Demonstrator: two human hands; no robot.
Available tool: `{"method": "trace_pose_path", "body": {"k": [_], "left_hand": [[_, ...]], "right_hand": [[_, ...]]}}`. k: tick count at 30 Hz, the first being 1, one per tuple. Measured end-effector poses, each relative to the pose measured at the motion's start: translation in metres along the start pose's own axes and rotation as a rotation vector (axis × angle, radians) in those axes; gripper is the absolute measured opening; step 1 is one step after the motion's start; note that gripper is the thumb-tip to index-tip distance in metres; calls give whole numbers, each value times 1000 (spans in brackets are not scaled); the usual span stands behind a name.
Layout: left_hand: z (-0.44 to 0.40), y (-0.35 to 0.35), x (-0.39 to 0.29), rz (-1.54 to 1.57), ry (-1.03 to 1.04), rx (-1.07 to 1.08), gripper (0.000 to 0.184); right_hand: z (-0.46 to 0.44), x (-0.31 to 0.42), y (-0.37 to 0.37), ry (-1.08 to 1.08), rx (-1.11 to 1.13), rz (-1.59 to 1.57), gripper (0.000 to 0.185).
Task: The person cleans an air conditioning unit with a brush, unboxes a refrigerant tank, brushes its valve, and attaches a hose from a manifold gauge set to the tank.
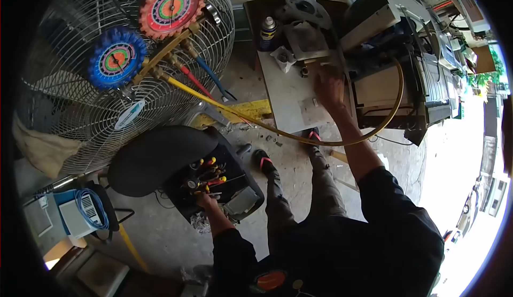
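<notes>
The red-and-yellow-handled tool lies crosswise just beyond the nearer left hand, the right hand being at the worktop; whether either grips anything, I cannot tell.

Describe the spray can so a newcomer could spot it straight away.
Start at the big wire fan; to its right in the picture is the table under the right hand. Near its left edge stands the spray can. Its dark blue and yellow body sets it apart from the grey and white pieces beside it.
</notes>
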State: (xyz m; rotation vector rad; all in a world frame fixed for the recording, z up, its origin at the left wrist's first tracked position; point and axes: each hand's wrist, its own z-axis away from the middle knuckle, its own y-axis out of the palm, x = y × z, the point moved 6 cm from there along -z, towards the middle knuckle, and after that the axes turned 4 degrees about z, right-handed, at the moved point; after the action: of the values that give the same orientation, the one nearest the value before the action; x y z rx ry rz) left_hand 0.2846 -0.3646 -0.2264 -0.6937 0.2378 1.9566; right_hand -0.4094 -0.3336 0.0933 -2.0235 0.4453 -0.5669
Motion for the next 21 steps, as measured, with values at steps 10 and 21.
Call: {"method": "trace_pose_path", "body": {"k": [10, 21], "left_hand": [[-18, -21, 14, 285, 61, 61, 9], [31, -3, -20, 166, 88, 11, 42]], "right_hand": [[-16, 2, 61, 309, 123, 187, 27], [5, -33, -10, 410, -178, -368, 24]]}}
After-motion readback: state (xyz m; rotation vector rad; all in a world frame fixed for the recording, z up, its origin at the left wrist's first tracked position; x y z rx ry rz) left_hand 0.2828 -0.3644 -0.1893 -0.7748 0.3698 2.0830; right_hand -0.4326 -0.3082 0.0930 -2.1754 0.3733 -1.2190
